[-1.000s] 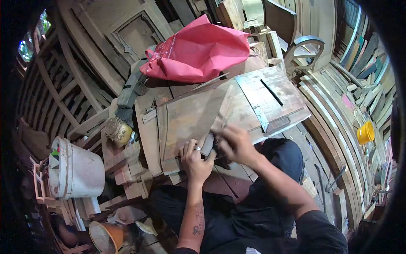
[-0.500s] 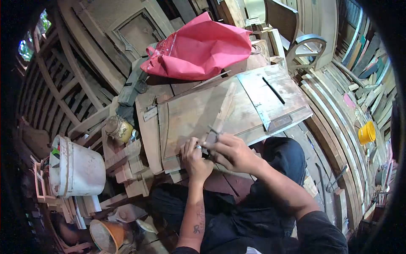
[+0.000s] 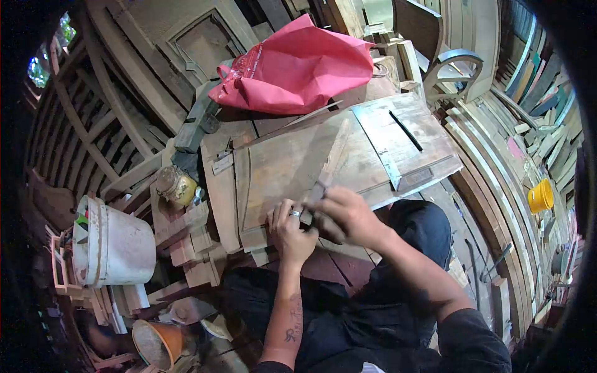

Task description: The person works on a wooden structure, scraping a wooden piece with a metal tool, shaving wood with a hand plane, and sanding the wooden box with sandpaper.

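Board (image 3: 273,165) of wood, wide and worn, lying flat and slanted in front of the raised dark knee (image 3: 423,230). By judgement, seems occupied with work under way, begun but not finished. Cannot tell the amount already done, nor the amount left, because of blur and covering at the near edge. Behind it, red bag (image 3: 298,68), slack, lying untouched.

Right forearm (image 3: 416,273), reaching slantwise from the lower right, with elbow bent outward. Left forearm (image 3: 286,304), rising almost straight from the bottom. On the board, narrow wooden strip (image 3: 336,149), running down toward the near edge; cannot see its lower end clearly. To the right of it, flat metal blade (image 3: 376,146), lying across the board, also untouched.

Right hand (image 3: 348,214), back turned upward, blurred, just beside the left one. Left hand (image 3: 291,233), low at the near edge, with wrist nearly straight and knuckles up. Farther right, thin black stick (image 3: 405,130), lying free on the board. Left fingers bent downward; cannot tell if gripping or only pressing. Right fingers curled, apparently grasping small grey piece (image 3: 318,188), too blurred to identify, near the lower part of the strip. Smallest, ring (image 3: 294,213) on a left finger.
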Action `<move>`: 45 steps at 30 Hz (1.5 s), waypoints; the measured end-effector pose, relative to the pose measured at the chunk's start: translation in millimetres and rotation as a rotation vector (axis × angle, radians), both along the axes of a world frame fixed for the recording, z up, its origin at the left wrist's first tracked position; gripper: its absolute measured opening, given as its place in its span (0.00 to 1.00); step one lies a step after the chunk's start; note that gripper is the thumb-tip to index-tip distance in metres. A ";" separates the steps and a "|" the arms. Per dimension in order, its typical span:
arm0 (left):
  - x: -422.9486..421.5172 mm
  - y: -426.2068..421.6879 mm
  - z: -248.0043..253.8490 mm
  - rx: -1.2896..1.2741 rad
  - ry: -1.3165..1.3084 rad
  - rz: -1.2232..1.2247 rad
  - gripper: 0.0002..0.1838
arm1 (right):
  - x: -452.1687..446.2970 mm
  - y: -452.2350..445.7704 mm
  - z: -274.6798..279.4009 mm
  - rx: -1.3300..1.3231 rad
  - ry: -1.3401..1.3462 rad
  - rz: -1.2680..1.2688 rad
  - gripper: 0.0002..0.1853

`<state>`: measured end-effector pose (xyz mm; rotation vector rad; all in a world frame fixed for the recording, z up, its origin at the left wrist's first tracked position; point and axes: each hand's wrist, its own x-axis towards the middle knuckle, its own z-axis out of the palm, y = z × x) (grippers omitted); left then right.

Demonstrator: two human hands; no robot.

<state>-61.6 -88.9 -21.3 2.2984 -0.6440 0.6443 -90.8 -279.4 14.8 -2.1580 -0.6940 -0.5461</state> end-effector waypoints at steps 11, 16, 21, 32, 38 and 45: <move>-1.6 -0.3 1.8 0.030 0.001 0.015 0.21 | -0.7 -0.6 -2.7 0.018 -0.012 -0.005 0.23; -2.8 -4.6 3.6 -0.049 0.076 0.006 0.24 | 7.9 0.0 -6.0 0.133 -0.001 -0.112 0.22; -2.3 1.7 0.8 0.023 -0.005 0.011 0.27 | -7.8 6.1 -3.9 -0.008 0.028 0.086 0.26; -0.8 2.0 -4.7 -0.002 0.028 -0.001 0.26 | -4.1 2.5 1.4 0.029 0.042 0.047 0.26; -2.3 -3.6 5.0 -0.009 0.018 0.010 0.21 | 11.6 -9.2 -5.8 0.110 0.042 -0.152 0.23; -3.1 -0.1 1.5 0.016 0.029 0.012 0.24 | 6.8 -3.0 -7.7 0.054 -0.023 0.001 0.23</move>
